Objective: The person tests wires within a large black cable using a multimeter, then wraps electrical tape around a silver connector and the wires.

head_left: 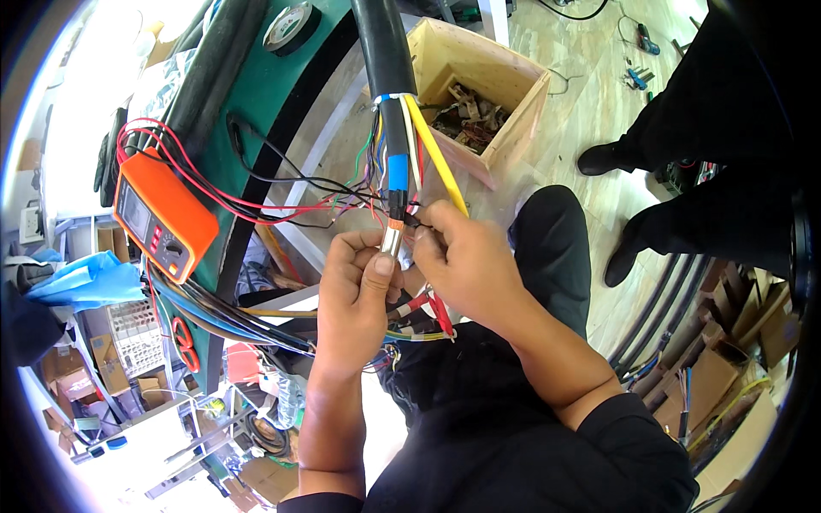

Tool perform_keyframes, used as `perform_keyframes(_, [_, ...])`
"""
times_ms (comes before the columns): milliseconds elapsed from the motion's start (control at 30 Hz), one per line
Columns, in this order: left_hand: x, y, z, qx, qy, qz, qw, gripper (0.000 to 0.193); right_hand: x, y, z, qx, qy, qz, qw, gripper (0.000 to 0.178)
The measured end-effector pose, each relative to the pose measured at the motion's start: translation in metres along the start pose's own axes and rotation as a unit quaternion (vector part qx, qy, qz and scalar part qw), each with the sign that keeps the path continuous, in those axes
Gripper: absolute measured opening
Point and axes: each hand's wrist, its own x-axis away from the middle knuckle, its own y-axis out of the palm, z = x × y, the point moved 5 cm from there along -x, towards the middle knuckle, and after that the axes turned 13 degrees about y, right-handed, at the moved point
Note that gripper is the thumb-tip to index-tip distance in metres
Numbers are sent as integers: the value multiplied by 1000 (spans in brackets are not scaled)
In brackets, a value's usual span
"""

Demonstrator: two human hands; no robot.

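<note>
A thick black cable (386,51) comes down from the top, its sheath cut back into several cores. One black core carries a blue band (398,173) and black wrapping (397,203), with a short orange-copper stretch below that. At its end sits a silver metal cable lug (392,238), which my left hand (352,295) grips between thumb and fingers. My right hand (469,261) is closed in a pinch beside the black wrapping; a small dark piece shows at its fingertips, too small to name. A yellow core (438,158) runs down behind my right hand.
An orange multimeter (162,214) with red and black leads lies on the green table (248,85), near a tape roll (292,29) and red-handled scissors (183,344). A wooden box (513,111) of scraps stands on the floor. Another person's black shoe (603,160) is at right.
</note>
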Motion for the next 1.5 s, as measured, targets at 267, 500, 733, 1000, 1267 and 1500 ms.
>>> perform_keyframes(267, [4,6,3,-9,3,25,1000,21,8,-34,-51,149,-124,58,979,7])
perform_keyframes(500, [7,8,14,-138,112,49,983,38,-31,15,-119,441,-423,-20,792,8])
perform_keyframes(733, [3,1,17,-171,136,19,976,35,-59,50,-114,400,-378,-168,817,26])
perform_keyframes(1000, [0,0,18,-108,82,-26,990,39,-16,-31,-42,-154,-129,57,978,30])
perform_keyframes(1267, [3,1,4,3,-11,12,1000,30,3,-11,1,-104,73,-57,990,23])
perform_keyframes(1500, [1,3,9,-28,19,11,999,29,-3,-1,-9,-216,172,-211,938,27])
